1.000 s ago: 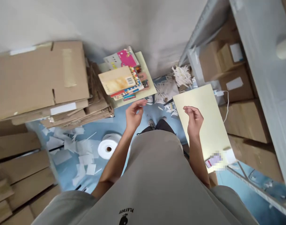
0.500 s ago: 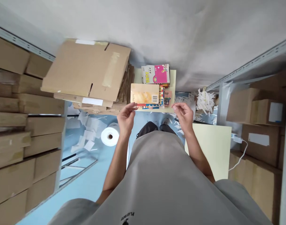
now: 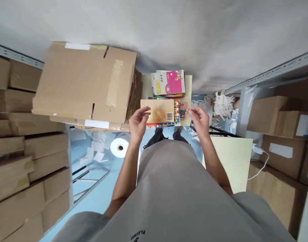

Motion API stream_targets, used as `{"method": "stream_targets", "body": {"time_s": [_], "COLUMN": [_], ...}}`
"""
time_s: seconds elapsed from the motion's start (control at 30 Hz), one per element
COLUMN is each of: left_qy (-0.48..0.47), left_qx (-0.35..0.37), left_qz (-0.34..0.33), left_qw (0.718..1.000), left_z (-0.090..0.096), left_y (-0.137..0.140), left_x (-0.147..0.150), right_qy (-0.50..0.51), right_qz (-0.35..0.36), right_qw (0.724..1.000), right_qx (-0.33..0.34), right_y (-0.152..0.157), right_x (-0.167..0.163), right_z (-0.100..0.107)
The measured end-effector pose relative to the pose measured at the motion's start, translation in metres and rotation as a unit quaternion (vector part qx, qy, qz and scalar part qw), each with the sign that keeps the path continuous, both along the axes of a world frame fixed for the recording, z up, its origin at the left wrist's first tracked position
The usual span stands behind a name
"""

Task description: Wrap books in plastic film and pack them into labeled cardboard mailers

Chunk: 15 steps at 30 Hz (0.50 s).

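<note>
The tan book (image 3: 157,111) lies between the two hands, barcode up, its left edge just beyond the tips of the left hand (image 3: 148,112). That hand is part-curled, with a narrow gap between thumb and fingers; I cannot tell whether it touches the cover. Under the tan book, bright books (image 3: 177,116) show at the edge nearer the right hand (image 3: 188,112). The right hand is bent almost to a pinch, and whether its tips meet I cannot tell; they are by a pink book (image 3: 183,105). Past both hands lies a white-and-pink book (image 3: 168,82). All these rest on a pale surface (image 3: 188,82).

Left of the left hand are flattened cartons (image 3: 84,80); below it, a white roll (image 3: 115,148) and paper scraps (image 3: 98,146) on the blue floor (image 3: 90,205). Right of the right hand is shredded paper (image 3: 223,106), and nearer the body a second pale surface (image 3: 232,158). Boxes (image 3: 263,114) stand farther right, with a white cable (image 3: 267,163) near them.
</note>
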<state>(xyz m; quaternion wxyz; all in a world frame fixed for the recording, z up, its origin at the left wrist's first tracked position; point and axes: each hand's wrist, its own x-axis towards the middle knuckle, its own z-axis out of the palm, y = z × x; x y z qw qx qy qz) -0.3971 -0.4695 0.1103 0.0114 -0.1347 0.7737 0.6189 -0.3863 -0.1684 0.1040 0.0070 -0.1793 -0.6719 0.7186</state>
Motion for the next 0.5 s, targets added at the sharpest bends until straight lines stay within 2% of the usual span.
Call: {"method": "stream_targets", "body": {"time_s": [0.13, 0.23, 0.37, 0.5], "left_qy": [-0.003, -0.040, -0.121, -0.222], "left_qx": [0.012, -0.003, -0.055, -0.134], "left_qz": [-0.070, -0.096, -0.130, -0.146], "left_qw": [0.997, 0.995, 0.983, 0.955], "left_z": [-0.024, -0.041, -0.055, -0.072], "left_y": [-0.016, -0.019, -0.008, 0.004], "left_x": [-0.064, -0.115, -0.173, -0.211], "right_qy": [0.004, -0.004, -0.028, -0.065], "right_qz": [-0.045, -0.064, -0.067, -0.051], "right_qw": [0.999, 0.996, 0.989, 0.984], "right_qx": [0.027, 0.065, 0.126, 0.161], "right_y": [-0.005, -0.004, 0.006, 0.023], "right_x": [-0.028, -0.049, -0.072, -0.103], "right_z": [-0.021, -0.043, -0.076, -0.111]}}
